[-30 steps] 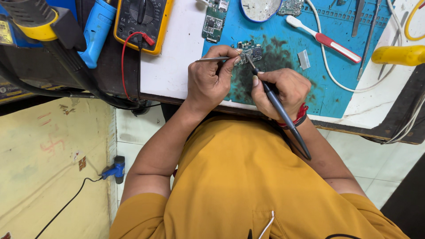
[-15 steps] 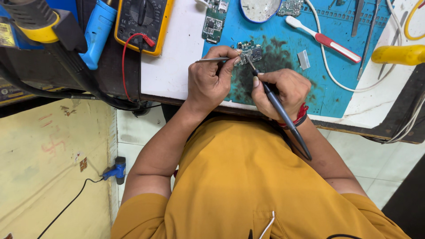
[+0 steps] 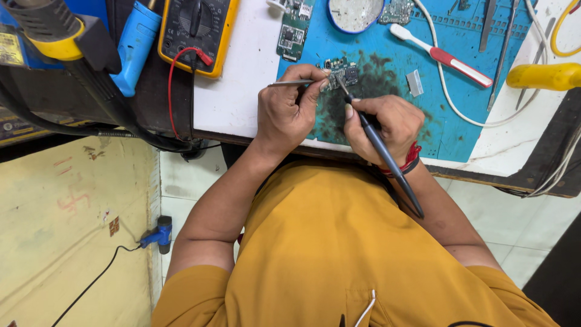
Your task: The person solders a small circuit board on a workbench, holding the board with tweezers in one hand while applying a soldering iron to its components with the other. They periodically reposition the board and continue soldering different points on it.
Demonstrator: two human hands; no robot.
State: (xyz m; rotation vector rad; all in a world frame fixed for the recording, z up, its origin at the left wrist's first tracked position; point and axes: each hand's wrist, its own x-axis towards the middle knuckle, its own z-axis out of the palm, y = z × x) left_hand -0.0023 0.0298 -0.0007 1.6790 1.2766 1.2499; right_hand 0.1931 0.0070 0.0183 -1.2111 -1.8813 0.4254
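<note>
A small circuit board [image 3: 340,72] lies on a blue work mat [image 3: 387,66], on a dark stained patch. My left hand [image 3: 287,109] pinches metal tweezers [image 3: 290,83] whose tips touch the board's left edge. My right hand [image 3: 381,124] grips a dark soldering iron [image 3: 381,148] like a pen, its tip on the board; the handle slants back toward my yellow shirt. A red band circles my right wrist.
A yellow multimeter [image 3: 196,30] with a red lead sits at the back left, beside a blue tool [image 3: 136,45] and a hot-air handle [image 3: 54,36]. More circuit boards [image 3: 292,30], a round tin [image 3: 356,12], a red-white brush [image 3: 445,57], metal tools [image 3: 502,36] and a yellow handle [image 3: 541,75] lie farther back.
</note>
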